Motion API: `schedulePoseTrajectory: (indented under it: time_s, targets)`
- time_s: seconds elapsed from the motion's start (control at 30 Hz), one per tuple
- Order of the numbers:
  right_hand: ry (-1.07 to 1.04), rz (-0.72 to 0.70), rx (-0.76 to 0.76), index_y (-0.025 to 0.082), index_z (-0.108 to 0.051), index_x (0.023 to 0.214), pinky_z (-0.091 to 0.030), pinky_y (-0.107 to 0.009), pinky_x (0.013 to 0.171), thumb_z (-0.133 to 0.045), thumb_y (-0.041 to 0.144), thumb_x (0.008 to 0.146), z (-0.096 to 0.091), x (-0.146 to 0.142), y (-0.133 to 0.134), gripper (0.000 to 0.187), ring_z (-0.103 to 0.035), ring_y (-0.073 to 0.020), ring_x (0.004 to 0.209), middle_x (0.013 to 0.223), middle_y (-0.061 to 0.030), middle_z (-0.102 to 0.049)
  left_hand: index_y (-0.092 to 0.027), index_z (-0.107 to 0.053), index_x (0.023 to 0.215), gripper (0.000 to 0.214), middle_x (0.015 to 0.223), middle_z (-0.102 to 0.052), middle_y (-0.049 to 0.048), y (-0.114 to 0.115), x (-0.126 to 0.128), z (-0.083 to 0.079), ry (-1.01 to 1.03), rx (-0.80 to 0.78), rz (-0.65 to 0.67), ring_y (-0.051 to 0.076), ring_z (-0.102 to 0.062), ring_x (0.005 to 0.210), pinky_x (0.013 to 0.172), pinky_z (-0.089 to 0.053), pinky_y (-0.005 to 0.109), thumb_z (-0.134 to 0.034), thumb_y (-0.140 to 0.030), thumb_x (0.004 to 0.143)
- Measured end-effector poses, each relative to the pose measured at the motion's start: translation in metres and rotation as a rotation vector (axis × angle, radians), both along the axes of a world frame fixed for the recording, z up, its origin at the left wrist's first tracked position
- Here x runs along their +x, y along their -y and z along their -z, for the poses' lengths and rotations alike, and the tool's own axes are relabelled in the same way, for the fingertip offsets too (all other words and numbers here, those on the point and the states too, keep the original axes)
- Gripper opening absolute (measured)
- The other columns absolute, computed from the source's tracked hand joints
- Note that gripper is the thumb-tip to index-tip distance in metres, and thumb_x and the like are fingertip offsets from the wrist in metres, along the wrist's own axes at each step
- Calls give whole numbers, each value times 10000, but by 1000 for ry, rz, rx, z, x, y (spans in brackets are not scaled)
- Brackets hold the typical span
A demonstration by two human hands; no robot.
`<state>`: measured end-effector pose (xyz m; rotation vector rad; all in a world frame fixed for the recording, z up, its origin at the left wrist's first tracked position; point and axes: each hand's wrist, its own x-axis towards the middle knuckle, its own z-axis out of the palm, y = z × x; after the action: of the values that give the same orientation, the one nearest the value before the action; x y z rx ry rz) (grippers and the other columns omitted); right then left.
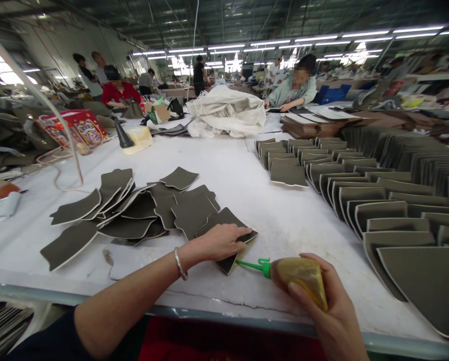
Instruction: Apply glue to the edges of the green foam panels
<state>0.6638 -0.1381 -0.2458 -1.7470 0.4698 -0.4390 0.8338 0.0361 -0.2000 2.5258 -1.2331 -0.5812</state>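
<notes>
My left hand [222,240] lies on a dark olive-grey panel [226,219], its index finger stretched toward the panel's right corner. Under the palm, part of this panel is hidden. My right hand [339,306] is wrapped round a squeeze bottle [297,276] holding amber liquid. The bottle is tilted on its side, and its green nozzle [252,264] points left, with the tip at the panel's near edge. A wet-looking yellowish strip shows along that edge. Left of my hand is a loose pile of similar pale-edged panels [134,210], overlapping at different angles.
Long overlapping rows of panels [382,195] cover the right side of the white table [224,155]. A black cone on a cream block [136,140], a white cloth bundle [228,110] and a red patterned bag [77,128] stand farther back. Co-workers sit beyond. A pale pole [43,100] rises at left.
</notes>
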Motion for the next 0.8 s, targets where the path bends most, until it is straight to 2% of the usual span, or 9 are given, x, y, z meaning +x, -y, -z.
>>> schedulePoseTrajectory:
  time_s: [0.17,0.27,0.33,0.4,0.5,0.6,0.7,0.77,0.8]
  targets:
    - [50,73,-50,274,-515,1196,-465,-304,822,-768,532,684,13,6,23,626,-575,-253,973,1105,-25,-584,-221,-474,1419,530,1138,-667,99,-1,0,-2,-4,-9,-3,258,-637,964,837,-476,332,-424,-322,901]
    - [15,50,-41,272,-522,1184,-467,-292,809,-769,547,678,11,3,19,626,-583,-245,956,1080,-20,-600,-222,-484,1412,531,1118,-673,90,-1,0,-5,-39,-15,-20,231,-649,888,798,-483,306,-428,-294,889]
    - [-23,7,18,271,-522,1188,-459,-290,814,-749,557,705,7,1,12,605,-588,-236,940,1058,-14,-617,-226,-485,1411,534,1122,-673,82,0,0,-6,-61,-21,-24,216,-652,853,774,-486,291,-431,-279,882]
    - [-35,-28,140,271,-515,1207,-459,-295,835,-738,548,730,4,1,7,595,-598,-231,937,1034,-13,-640,-226,-484,1412,540,1133,-672,82,0,0,-6,-62,-28,-23,222,-650,887,788,-484,291,-438,-276,877]
    - [1,-41,415,232,-548,1191,-497,-336,883,-765,513,715,3,7,9,594,-618,-261,990,1047,-53,-679,-218,-504,1399,541,1130,-676,89,0,2,-4,-70,-50,-42,240,-648,918,805,-481,302,-461,-288,864]
    - [16,-40,683,174,-636,1102,-555,-392,871,-816,464,663,2,12,20,556,-632,-309,1023,1092,-116,-694,-235,-517,1387,546,1027,-698,58,0,3,-2,-187,-78,-103,182,-651,685,706,-489,279,-485,-300,845]
    - [39,74,924,169,-692,1023,-598,-391,808,-864,380,611,-2,14,31,493,-657,-302,993,1088,-119,-709,-252,-502,1393,554,916,-688,17,-3,3,-2,-337,-125,-157,125,-592,514,607,-480,253,-494,-319,843]
    - [70,183,1065,179,-703,1020,-613,-372,760,-874,337,588,-4,14,36,492,-677,-280,942,1092,-109,-714,-243,-535,1361,506,872,-678,12,-6,4,-3,-329,-173,-176,134,-600,555,625,-487,254,-476,-334,867]
    - [87,228,1121,184,-706,1024,-618,-362,732,-876,331,578,-5,14,39,500,-686,-270,909,1090,-103,-716,-234,-567,1327,473,883,-676,21,-8,6,-3,-262,-201,-199,151,-620,631,673,-494,263,-479,-341,875]
